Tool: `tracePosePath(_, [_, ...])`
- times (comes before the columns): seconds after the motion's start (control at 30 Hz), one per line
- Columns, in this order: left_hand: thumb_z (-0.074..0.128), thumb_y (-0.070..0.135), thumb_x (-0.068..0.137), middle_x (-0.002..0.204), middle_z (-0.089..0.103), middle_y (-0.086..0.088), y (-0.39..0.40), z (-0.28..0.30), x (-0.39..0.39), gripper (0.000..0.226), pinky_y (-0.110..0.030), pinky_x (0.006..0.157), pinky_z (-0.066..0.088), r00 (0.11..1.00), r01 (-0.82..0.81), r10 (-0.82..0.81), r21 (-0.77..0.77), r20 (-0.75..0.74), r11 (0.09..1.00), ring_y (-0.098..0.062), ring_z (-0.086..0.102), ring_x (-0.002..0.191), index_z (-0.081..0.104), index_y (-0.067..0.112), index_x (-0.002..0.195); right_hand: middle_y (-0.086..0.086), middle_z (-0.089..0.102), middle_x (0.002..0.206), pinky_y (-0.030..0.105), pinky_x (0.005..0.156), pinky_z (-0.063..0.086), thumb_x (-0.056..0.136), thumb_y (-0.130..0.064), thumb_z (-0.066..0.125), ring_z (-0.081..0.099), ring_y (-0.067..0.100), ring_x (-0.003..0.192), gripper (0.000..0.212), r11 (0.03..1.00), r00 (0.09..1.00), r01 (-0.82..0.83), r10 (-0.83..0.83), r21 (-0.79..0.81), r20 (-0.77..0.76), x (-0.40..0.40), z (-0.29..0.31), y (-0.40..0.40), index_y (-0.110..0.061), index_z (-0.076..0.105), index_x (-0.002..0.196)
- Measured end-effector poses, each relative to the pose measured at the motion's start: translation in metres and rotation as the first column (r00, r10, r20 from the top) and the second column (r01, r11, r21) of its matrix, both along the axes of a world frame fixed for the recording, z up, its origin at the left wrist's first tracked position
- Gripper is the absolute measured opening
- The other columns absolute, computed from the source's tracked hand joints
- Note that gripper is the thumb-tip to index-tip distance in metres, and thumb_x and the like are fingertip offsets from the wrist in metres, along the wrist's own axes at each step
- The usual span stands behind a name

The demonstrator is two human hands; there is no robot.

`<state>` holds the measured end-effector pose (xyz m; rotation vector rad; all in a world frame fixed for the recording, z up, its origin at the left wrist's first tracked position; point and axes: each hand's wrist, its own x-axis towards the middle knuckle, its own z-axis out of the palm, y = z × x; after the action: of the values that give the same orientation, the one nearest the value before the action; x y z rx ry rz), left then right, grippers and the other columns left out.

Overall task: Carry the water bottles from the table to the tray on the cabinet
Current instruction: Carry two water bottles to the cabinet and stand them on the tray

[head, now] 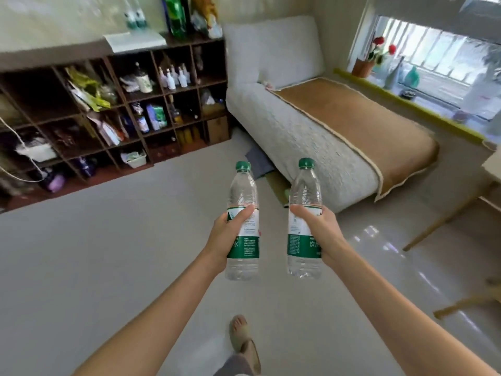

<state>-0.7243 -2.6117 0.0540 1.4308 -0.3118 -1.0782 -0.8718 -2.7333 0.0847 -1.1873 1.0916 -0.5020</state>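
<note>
I hold two clear water bottles with green caps and green labels upright in front of me over the floor. My left hand (227, 234) grips the left bottle (242, 191) around its label. My right hand (322, 232) grips the right bottle (305, 185) the same way. Far ahead on the left stands a dark cubby cabinet (113, 109). On its top lies a white tray (134, 40) with two green-labelled bottles (134, 16) standing at its back edge.
A sofa bed (325, 126) with a brown mat fills the right side under a window sill with a flower pot (363, 67). Wooden legs (444, 221) of a table or chair stand at the right. Pale floor (108, 253) stretches toward the cabinet. My sandalled foot (242, 337) is below.
</note>
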Motion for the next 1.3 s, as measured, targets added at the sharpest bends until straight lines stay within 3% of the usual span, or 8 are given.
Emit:
tracePosePath(0.23, [0.067,0.038,0.085,0.083,0.071,-0.013,-0.101,0.031,0.155,0.044,-0.033,0.067,0.056,0.992,-0.106,0.107,-0.019,0.060,0.994,-0.024,0.068,0.071,0.062,0.003,0.112,0.008,0.072,0.094,0.040,0.078,0.059,0.080,-0.028,0.075,0.072,0.022,0.082,0.030,0.984,0.985,-0.165,0.168,-0.063,0.035,0.174,0.029,-0.110,-0.020,0.059,0.104])
tracePosePath(0.47, [0.068,0.039,0.083,0.089,0.072,-0.016,-0.197,0.033,0.298,0.045,-0.034,0.067,0.057,0.970,-0.232,0.234,-0.029,0.064,0.972,-0.026,0.069,0.074,0.062,0.006,0.113,0.006,0.069,0.107,0.049,0.090,0.054,0.071,-0.042,0.077,0.069,0.026,0.095,0.057,0.947,0.952,-0.304,0.307,-0.106,0.010,0.343,0.020,-0.221,-0.023,0.055,0.120])
tracePosePath(0.83, [0.070,0.034,0.083,0.086,0.072,-0.015,-0.353,0.057,0.541,0.034,-0.035,0.067,0.057,0.858,-0.507,0.511,-0.071,0.051,0.859,-0.025,0.068,0.070,0.065,0.011,0.107,0.007,0.070,0.100,0.047,0.087,0.056,0.075,-0.034,0.077,0.069,0.024,0.089,0.045,0.871,0.879,-0.463,0.475,-0.162,0.044,0.625,0.033,-0.403,-0.021,0.056,0.113])
tracePosePath(1.0, [0.069,0.032,0.084,0.073,0.072,-0.005,-0.394,0.052,0.636,0.022,-0.034,0.067,0.057,0.810,-0.581,0.584,-0.064,0.042,0.811,-0.020,0.068,0.064,0.065,0.015,0.098,-0.004,0.069,0.094,0.029,0.071,0.054,0.078,-0.032,0.076,0.068,0.015,0.087,0.025,0.826,0.839,-0.524,0.542,-0.210,0.039,0.735,0.032,-0.444,-0.035,0.055,0.092])
tracePosePath(1.07, [0.068,0.031,0.085,0.066,0.071,-0.001,-0.412,0.046,0.686,0.017,-0.029,0.060,0.056,0.798,-0.597,0.600,-0.070,0.050,0.799,-0.016,0.067,0.059,0.065,0.016,0.094,-0.006,0.068,0.096,0.030,0.074,0.052,0.076,-0.034,0.076,0.067,0.015,0.089,0.030,0.807,0.829,-0.536,0.559,-0.250,0.026,0.790,0.026,-0.464,-0.033,0.055,0.098])
tracePosePath(1.13, [0.068,0.032,0.085,0.072,0.072,-0.005,-0.427,0.044,0.734,0.024,-0.027,0.057,0.055,0.794,-0.601,0.606,-0.078,0.053,0.795,-0.017,0.068,0.061,0.067,0.014,0.101,-0.004,0.068,0.103,0.035,0.083,0.052,0.074,-0.037,0.077,0.066,0.017,0.094,0.041,0.804,0.829,-0.537,0.559,-0.256,0.015,0.841,0.019,-0.481,-0.028,0.056,0.108])
tracePosePath(1.27, [0.072,0.038,0.081,0.090,0.074,-0.008,-0.461,0.048,0.858,0.034,-0.036,0.073,0.056,0.791,-0.605,0.608,-0.057,0.071,0.794,-0.022,0.071,0.076,0.067,0.019,0.108,-0.003,0.065,0.117,0.046,0.096,0.050,0.053,-0.061,0.076,0.062,0.021,0.107,0.082,0.818,0.846,-0.516,0.533,-0.255,-0.002,0.958,0.025,-0.514,-0.028,0.052,0.124])
tracePosePath(1.3, [0.073,0.038,0.080,0.091,0.074,-0.009,-0.471,0.052,0.887,0.033,-0.038,0.076,0.057,0.792,-0.604,0.607,-0.058,0.069,0.795,-0.024,0.071,0.078,0.067,0.019,0.106,-0.003,0.065,0.117,0.046,0.096,0.050,0.053,-0.060,0.077,0.062,0.021,0.107,0.083,0.827,0.849,-0.509,0.527,-0.240,0.015,0.983,0.029,-0.523,-0.028,0.052,0.125])
